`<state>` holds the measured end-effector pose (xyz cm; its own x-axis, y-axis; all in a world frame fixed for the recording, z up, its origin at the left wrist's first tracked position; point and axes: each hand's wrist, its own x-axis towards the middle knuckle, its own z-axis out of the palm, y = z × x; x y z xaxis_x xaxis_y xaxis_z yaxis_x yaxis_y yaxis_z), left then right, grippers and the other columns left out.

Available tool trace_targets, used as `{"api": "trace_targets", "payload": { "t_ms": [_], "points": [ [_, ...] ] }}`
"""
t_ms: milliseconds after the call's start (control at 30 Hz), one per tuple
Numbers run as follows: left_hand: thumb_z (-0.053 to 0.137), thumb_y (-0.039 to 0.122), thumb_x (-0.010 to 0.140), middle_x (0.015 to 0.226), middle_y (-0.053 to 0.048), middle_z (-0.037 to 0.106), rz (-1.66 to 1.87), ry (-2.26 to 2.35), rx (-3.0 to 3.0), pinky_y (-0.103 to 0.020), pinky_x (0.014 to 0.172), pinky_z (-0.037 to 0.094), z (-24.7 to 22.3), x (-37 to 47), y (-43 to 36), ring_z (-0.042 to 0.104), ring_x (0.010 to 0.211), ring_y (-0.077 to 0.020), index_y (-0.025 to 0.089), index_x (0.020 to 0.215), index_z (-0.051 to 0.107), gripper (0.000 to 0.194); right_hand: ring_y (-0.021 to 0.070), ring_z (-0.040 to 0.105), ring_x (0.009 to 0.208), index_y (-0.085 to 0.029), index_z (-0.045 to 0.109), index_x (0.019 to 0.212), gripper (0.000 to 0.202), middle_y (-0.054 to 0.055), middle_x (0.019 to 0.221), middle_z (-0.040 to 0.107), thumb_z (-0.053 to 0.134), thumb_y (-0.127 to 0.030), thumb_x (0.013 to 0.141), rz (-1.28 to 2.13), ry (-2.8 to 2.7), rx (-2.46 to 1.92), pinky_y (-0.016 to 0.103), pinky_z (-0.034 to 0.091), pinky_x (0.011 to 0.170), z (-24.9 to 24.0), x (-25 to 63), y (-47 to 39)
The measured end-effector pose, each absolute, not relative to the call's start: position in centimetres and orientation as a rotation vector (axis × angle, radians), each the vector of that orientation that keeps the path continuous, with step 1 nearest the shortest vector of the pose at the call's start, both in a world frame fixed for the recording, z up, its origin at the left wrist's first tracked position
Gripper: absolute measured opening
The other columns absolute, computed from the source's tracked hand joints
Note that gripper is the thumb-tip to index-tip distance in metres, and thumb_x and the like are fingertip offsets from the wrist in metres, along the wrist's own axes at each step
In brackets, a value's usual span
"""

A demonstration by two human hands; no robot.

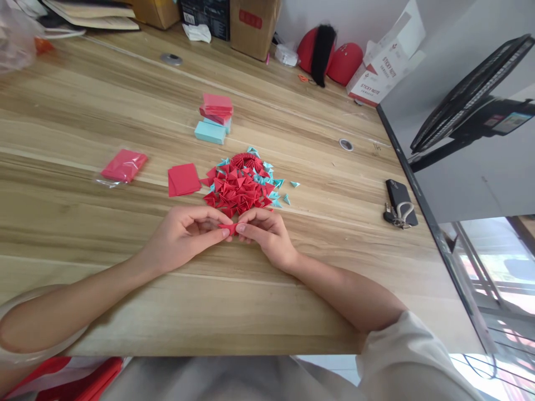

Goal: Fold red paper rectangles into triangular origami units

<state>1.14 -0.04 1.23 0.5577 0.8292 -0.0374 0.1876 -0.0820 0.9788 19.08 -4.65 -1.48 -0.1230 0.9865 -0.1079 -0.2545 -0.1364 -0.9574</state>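
Head view: I see my left hand (184, 236) and right hand (267, 234) pinching a small red paper (229, 228) between them, probably to keep its folds tight, just below the heaped folded pieces (240, 189).

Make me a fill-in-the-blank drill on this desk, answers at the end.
The left hand and right hand pinch a folded piece coloured ____. The loose square sheets lie to the ____ of the heap. The lettering on the white box reads "STICKY ____".

Missing words: red; left; NOTE.
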Motion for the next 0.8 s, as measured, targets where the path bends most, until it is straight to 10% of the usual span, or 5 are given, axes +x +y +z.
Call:
{"api": "trace_targets", "payload": {
  "t_ms": [800],
  "points": [
    [0.073,0.022,0.074,0.072,0.0,0.078,0.682,0.821,1.544,-0.016,0.057,0.056,0.48,0.95,0.15,0.072,0.065,-0.0136,0.02,0.074,0.076,0.004,0.0087,0.061,0.06,-0.018,0.062,0.074,0.024,-0.001,0.067,0.068,0.075,-0.037,0.078,1.481,-1.057,-0.938,0.022,0.051,0.057,-1.73,19.03,-4.82]
  ]
}}
